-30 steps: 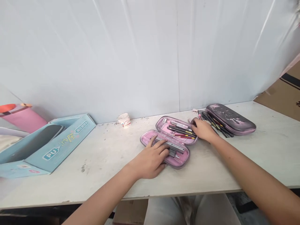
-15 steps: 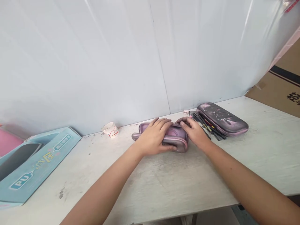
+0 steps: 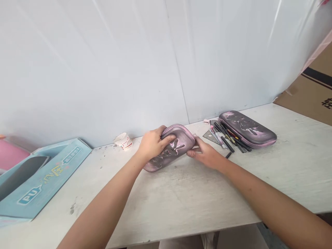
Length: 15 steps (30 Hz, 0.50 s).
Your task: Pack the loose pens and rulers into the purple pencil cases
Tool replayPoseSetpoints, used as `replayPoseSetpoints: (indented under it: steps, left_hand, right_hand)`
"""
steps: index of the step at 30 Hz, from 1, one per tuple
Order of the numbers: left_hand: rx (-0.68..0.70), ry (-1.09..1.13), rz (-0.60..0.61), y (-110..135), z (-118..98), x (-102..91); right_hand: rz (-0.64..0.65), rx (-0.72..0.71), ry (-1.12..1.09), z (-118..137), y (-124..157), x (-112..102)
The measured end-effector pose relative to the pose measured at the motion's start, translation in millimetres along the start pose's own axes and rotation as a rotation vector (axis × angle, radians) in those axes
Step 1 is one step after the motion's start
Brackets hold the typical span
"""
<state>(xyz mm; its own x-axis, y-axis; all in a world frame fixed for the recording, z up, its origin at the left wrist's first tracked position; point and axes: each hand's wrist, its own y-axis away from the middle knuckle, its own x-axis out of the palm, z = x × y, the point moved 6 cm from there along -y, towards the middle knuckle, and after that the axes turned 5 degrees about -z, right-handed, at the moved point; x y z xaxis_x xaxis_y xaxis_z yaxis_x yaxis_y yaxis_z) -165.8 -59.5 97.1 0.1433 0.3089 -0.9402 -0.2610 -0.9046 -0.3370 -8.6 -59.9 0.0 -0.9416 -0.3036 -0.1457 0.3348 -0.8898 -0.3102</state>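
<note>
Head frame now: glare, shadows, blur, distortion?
Head view: pale glare streaks on the wall, brightest at upper right. Head view: soft, faint shadow on the tabletop around the held pencil case. Head view: small print on the blue box too soft to read, "PU" legible; outer areas look stretched, wide-angle style.

The 2 pencil cases (image 3: 178, 147) (image 3: 247, 128) share mottled grey-mauve shells, dark pale-edged designs and pink edging — the cup (image 3: 123, 141) is white with red marks, the open box (image 3: 38, 180) light blue with yellow lettering.
</note>
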Motion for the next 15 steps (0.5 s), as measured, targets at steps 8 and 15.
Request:
replayPoseSetpoints:
  steps: [8,15]
  left_hand:
    - [-0.121,0.053,-0.057,27,12,-11.3]
    - [-0.016,-0.093,-0.033,26,-17,5.5]
  right_hand:
    - [0.047,-0.095,0.353,1,8,28]
    - [0.081,-0.345,1.169,7,25,-12]
